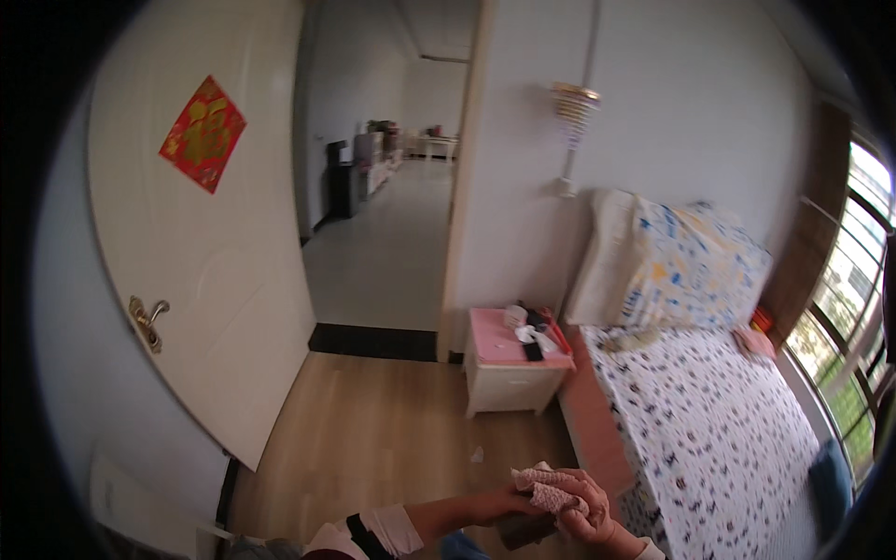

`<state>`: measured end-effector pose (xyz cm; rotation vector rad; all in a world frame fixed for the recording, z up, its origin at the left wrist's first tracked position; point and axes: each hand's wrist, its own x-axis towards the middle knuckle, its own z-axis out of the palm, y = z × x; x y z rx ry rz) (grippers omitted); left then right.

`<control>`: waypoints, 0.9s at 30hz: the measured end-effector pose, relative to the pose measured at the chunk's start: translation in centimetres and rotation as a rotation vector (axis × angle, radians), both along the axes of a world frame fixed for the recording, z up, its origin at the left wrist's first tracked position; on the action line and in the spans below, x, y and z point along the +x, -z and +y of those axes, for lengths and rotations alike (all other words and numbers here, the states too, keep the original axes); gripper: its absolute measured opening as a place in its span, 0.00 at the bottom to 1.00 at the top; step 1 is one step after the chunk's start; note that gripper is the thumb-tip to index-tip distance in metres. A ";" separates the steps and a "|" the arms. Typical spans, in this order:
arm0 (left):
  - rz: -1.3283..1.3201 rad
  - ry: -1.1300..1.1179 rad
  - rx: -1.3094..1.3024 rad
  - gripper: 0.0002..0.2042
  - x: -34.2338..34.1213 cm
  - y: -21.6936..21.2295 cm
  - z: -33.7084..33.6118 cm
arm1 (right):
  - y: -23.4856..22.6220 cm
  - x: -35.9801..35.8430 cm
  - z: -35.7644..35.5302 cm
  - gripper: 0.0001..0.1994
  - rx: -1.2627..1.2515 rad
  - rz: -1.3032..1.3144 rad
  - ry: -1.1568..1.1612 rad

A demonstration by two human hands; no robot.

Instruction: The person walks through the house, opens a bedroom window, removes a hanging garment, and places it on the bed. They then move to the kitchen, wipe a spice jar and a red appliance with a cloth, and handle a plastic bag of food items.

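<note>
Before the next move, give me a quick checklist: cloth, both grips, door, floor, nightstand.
1. Cloth in the right hand: ok, bunched in its fingers.
2. Left hand grip: cannot tell, its fingers are hidden by the cloth.
3. Brown object below the hands: cannot tell what it is; it is partly covered.
4. Door open: ok, the doorway shows through.
5. Floor free of litter: not ok, a pale scrap lies near the nightstand.
6. Nightstand top clear: not ok, small items crowd it.

Red diamond sign (pixel 203 135) with one large gold character (pixel 207 131), on cream door (pixel 219 252), between side edges, above handle (pixel 149 322).
</note>
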<state>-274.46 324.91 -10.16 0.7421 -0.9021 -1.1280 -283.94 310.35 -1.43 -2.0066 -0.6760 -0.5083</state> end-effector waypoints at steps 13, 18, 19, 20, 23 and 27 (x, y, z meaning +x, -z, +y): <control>-0.076 -0.427 0.336 0.20 25.4 -3.1 7.8 | 3.3 32.2 3.9 0.11 0.275 0.136 -0.227; -0.936 -0.874 0.324 0.33 34.1 -0.2 10.9 | 7.8 43.5 8.5 0.10 0.184 0.319 -0.224; -0.851 -0.793 0.507 0.41 35.9 -0.1 11.9 | 8.5 45.7 9.4 0.11 0.184 0.363 -0.213; -0.849 -0.830 0.594 0.43 37.7 -0.3 12.9 | 9.1 48.0 10.5 0.11 0.185 0.404 -0.199; -0.985 -0.922 0.762 0.50 43.2 -1.2 15.0 | 10.6 55.1 13.1 0.12 0.262 0.529 -0.217; -1.265 -0.965 0.748 0.47 51.7 -4.5 17.3 | 9.3 64.2 16.6 0.12 0.386 0.597 -0.190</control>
